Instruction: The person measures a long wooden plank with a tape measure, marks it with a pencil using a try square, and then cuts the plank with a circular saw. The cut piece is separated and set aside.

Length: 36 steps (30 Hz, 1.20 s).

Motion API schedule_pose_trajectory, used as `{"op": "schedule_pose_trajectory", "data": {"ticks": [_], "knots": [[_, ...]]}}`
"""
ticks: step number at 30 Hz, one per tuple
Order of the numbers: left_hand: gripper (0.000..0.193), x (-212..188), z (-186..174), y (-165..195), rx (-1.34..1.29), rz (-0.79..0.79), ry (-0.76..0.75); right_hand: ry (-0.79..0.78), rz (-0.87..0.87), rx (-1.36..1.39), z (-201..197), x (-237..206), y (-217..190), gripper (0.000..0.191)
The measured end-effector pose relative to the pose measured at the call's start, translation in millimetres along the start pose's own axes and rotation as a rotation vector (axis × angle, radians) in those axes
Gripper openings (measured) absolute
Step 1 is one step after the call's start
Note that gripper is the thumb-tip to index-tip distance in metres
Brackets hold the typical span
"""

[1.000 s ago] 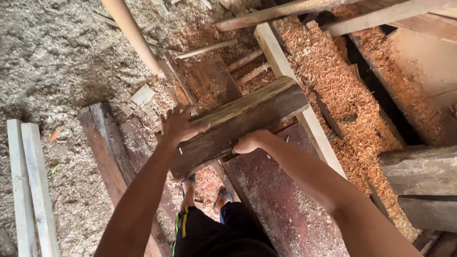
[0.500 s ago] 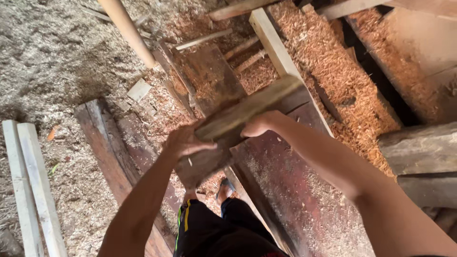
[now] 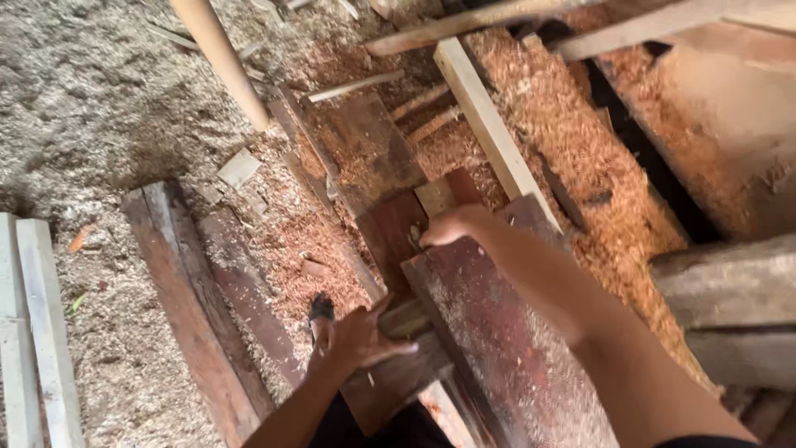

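I hold a thick, dark reddish wood block (image 3: 396, 249) between both hands, standing almost on end and pointing away from me. My left hand (image 3: 358, 338) is spread against its near lower end. My right hand (image 3: 450, 226) grips its far upper end, fingers curled over the edge. The block hangs beside the left edge of a broad reddish slab (image 3: 497, 348) dusted with sawdust. My foot in a dark sandal (image 3: 320, 310) shows just left of my left hand.
A pale plank (image 3: 489, 124) runs along a heap of orange sawdust (image 3: 580, 158). A round pole (image 3: 220, 58) leans at the top left. Dark old planks (image 3: 191, 307) and two white boards (image 3: 33, 332) lie on the left. Grey timbers (image 3: 730, 282) are stacked on the right.
The block lay crosswise between my hands and has swung round to stand nearly on end. My left hand has dropped toward me; my right hand stayed at the far end.
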<state>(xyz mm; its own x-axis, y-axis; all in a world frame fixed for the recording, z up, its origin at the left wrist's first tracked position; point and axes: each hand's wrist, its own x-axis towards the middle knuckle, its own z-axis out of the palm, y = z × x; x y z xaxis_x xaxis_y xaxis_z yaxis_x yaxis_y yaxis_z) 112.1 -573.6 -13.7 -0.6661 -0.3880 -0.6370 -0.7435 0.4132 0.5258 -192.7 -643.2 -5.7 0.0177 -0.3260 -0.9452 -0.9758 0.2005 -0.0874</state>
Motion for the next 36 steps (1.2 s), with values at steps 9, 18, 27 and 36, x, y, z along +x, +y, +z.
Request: {"op": "schedule_pose_trajectory", "data": {"ticks": [9, 18, 27, 36], "knots": [[0.133, 7.3, 13.8, 2.9, 0.092, -0.076, -0.063, 0.018, -0.018, -0.001, 11.7, 31.7, -10.2, 0.067], [0.130, 13.3, 11.3, 5.2, 0.135, -0.078, -0.067, 0.489, 0.001, 0.138, 18.3, -6.2, -26.8, 0.045], [0.121, 22.8, 32.0, -23.3, 0.016, 0.094, 0.027, 1.341, 0.065, 0.291, 113.3, -67.7, -64.8, 0.034], [0.108, 57.1, -42.6, 19.1, -0.498, 0.188, 0.266, 1.566, 0.472, 0.641, 221.2, -95.3, -155.0, 0.053]]}}
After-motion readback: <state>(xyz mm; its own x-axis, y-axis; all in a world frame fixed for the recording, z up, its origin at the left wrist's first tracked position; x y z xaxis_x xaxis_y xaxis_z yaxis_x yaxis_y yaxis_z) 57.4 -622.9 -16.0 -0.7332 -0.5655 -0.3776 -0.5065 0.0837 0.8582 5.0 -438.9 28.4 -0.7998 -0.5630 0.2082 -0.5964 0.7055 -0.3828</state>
